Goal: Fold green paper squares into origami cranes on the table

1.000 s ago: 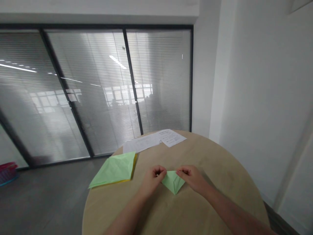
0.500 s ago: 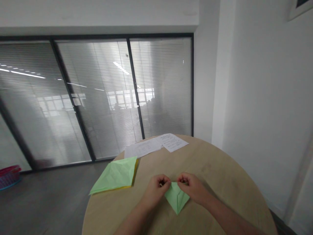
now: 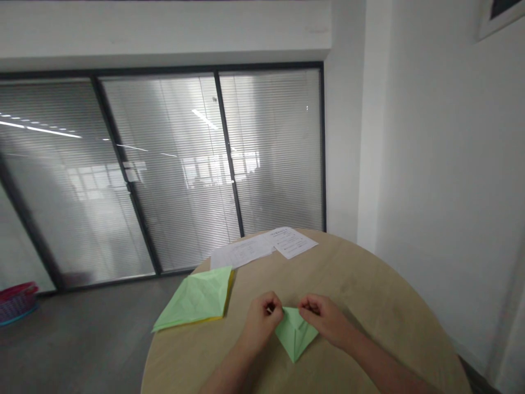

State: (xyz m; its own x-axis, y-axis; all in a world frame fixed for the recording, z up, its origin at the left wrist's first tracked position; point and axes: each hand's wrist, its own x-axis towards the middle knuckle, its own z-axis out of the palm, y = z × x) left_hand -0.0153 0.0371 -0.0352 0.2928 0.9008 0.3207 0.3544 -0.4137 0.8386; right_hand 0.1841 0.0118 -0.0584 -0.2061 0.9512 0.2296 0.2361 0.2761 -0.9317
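Green paper (image 3: 296, 337), folded into a pointed shape, sits at the lower centre of the frame with its tip toward the bottom edge. I have its upper left corner pinched between the thumb and fingers of my left hand (image 3: 263, 318) and its upper right side in the same narrow pinch of my right hand (image 3: 324, 317). How firmly I press I cannot tell, and whether the tip touches the table (image 3: 381, 317) is unclear.

Pulling my hands apart too hard could, I judge, tear the thin paper or drag its centre crease off line; a slack pinch on either side could let the folded layers spring open. Uneven pressure might leave one half skewed.

Farther out, at the lower left of the frame, lies a pile of green and yellow paper (image 3: 199, 298), with no writing I can see. Beyond it, at centre, are white sheets (image 3: 241, 252) with printed lines, too small and blurred to read. I find no brand or label.
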